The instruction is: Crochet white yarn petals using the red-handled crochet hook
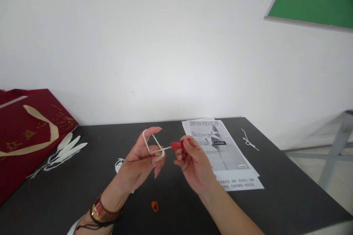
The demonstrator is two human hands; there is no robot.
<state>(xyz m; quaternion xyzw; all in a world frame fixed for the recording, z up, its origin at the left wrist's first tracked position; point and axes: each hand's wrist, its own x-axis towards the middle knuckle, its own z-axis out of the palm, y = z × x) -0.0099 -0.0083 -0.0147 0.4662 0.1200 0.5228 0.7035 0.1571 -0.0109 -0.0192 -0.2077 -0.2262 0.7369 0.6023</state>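
My right hand (193, 161) grips the red handle of a crochet hook (177, 145), whose thin metal shaft points left. At its tip, my left hand (143, 158) pinches a small bit of white yarn work (163, 152) between thumb and finger. White yarn (157, 139) loops round the raised left index finger and runs down to the hook. Partly hidden behind the left hand lies a bundle of white yarn (119, 165). An orange stitch marker (154, 206) rests on the dark table below the hands.
Printed sheets (237, 176) lie behind my right hand, with a short white yarn piece (247, 141) farther right. To the left, white petal-shaped pieces (67, 148) with yarn tails lie beside a dark red bag (33, 125). A white wall (165, 44) stands behind the black table (187, 205).
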